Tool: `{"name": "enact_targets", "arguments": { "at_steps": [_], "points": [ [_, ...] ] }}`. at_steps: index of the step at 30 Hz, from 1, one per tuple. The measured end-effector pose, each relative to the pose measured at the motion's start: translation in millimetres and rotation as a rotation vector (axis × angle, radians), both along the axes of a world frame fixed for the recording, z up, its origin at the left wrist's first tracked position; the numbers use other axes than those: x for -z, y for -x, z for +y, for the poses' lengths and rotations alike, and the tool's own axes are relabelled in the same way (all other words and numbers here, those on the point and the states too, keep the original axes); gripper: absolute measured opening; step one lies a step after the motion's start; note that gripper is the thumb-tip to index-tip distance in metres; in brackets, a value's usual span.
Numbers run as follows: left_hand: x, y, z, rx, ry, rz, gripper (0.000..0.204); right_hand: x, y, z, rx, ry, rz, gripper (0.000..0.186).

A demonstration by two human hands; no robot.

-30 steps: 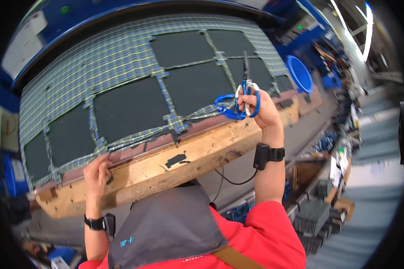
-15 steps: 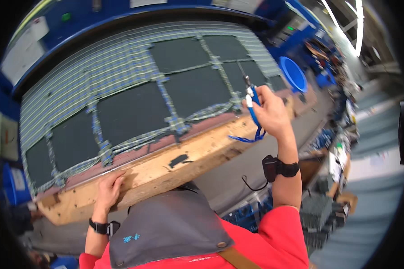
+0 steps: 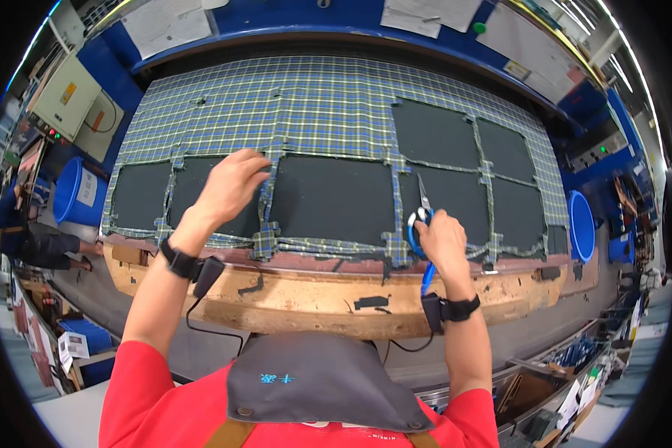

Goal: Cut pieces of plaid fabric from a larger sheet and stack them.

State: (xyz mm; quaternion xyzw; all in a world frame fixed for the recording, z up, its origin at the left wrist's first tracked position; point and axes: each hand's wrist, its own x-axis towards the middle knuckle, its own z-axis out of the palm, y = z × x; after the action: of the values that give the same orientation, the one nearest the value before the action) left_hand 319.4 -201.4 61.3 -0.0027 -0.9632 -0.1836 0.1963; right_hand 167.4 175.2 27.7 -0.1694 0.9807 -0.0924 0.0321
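Note:
A blue, white and green plaid cloth [image 3: 328, 104] lies spread over a dark cutting table, with several rectangular pieces cut out of it so the dark top shows through. My left hand [image 3: 228, 187] reaches forward and pinches a narrow plaid strip [image 3: 265, 205] between two cut-outs. My right hand [image 3: 440, 239] grips blue-handled scissors [image 3: 422, 216], blades pointing away from me over a cut-out near another plaid strip. Both wrists wear black bands with cables.
The table's worn wooden front edge [image 3: 313, 295] runs across in front of me. Blue bins stand at the left [image 3: 75, 194] and right [image 3: 581, 224]. A seated person [image 3: 30, 239] is at the far left. A grey control box [image 3: 71, 93] hangs at upper left.
The view has swung level. My left hand has left the wooden edge and reached onto the cloth strip. My right hand with the scissors has come down toward the near edge of the cloth.

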Motion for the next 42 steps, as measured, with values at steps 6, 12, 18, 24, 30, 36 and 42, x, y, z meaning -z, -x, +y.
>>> {"name": "enact_targets", "arguments": {
  "at_steps": [6,12,18,24,30,36,42],
  "points": [
    [61,49,-14,-0.083,0.062,0.098,0.026,-79,25,-55,-0.386,-0.010,0.124,0.020],
    [74,58,-10,-0.076,-0.007,0.131,0.035,-49,63,-185,-0.788,0.135,0.119,0.015],
    [80,56,-13,-0.080,-0.023,0.130,0.037,-3,77,-250,-0.946,0.107,0.080,0.021],
    [85,53,-19,-0.087,-0.050,0.128,0.035,-5,86,-264,-1.155,-0.021,0.195,0.013],
    [90,54,-19,-0.080,-0.094,0.147,0.036,-1,70,-266,-1.248,-0.280,0.470,0.009],
    [89,53,-19,-0.072,-0.110,0.154,0.038,12,77,-254,-1.030,0.207,0.264,0.017],
    [92,53,-19,-0.083,-0.125,0.160,0.039,16,88,-246,-0.903,0.442,-0.005,0.018]
  ]
}}
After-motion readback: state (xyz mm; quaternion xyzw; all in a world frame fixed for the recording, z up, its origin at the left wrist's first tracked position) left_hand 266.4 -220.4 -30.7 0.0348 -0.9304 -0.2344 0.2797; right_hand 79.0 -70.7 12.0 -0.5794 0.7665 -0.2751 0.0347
